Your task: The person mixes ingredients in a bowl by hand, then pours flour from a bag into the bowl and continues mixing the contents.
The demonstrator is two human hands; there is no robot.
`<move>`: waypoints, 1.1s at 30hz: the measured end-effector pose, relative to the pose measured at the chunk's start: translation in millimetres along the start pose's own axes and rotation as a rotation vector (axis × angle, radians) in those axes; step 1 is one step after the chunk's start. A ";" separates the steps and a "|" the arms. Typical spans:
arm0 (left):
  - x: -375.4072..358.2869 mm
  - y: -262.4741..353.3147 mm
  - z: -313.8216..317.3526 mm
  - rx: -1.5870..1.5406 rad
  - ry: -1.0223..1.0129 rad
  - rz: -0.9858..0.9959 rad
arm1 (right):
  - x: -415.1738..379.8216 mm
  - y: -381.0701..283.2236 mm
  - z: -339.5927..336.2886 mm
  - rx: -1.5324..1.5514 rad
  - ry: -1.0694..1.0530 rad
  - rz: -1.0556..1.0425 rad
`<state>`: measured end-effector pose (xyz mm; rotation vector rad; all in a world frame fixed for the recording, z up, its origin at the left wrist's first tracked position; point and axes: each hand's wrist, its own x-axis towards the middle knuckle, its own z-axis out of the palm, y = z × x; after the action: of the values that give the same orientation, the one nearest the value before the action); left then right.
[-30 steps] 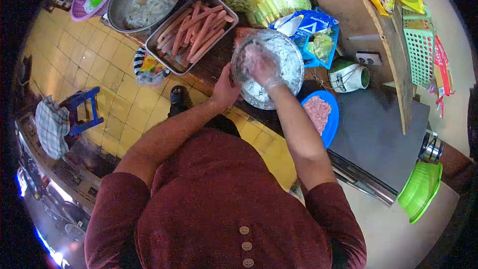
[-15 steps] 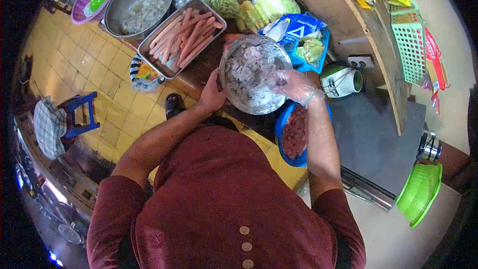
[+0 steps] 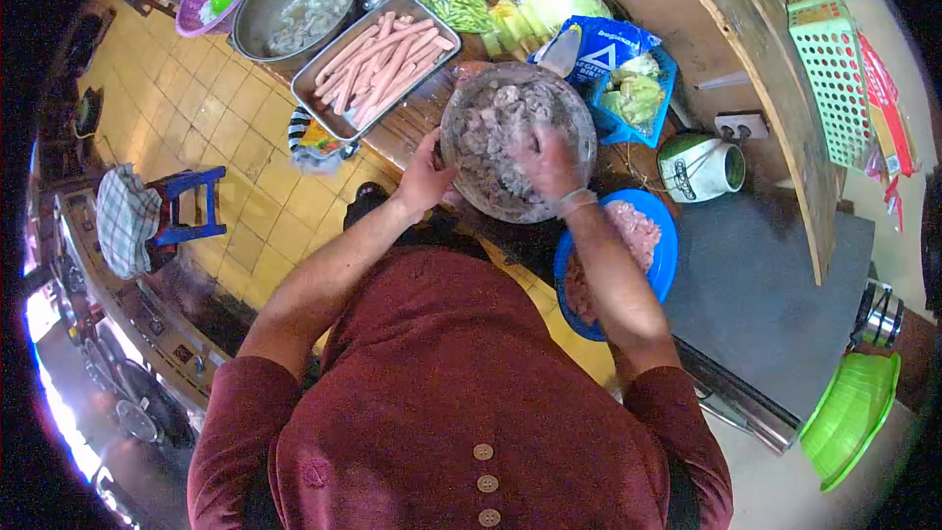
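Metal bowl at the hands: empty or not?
Not empty. Pale, powdery-looking lumps spread across the metal bowl, with the blurred right hand over part of them. Depth: cannot tell.

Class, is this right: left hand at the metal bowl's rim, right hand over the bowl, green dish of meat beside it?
No: the head view shows the dish of meat beside the metal bowl is blue, not green. The left hand and right hand are as stated.
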<state>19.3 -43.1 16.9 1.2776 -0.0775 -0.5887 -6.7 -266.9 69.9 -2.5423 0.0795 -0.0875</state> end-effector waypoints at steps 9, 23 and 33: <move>-6.9 21.6 6.0 -0.007 -0.016 -0.191 | 9.0 -21.9 -89.2 0.440 -0.159 0.287; 12.4 5.8 -25.6 0.355 -0.174 -0.069 | 35.1 -2.0 37.2 -0.215 0.046 0.134; 19.9 25.3 -34.2 0.247 -0.285 -0.204 | -15.0 -50.0 -8.0 0.102 0.277 0.475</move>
<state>58.3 -18.0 24.2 1.4429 -0.2655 -0.9591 -20.4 -228.9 104.0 -2.3266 0.7595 -0.2467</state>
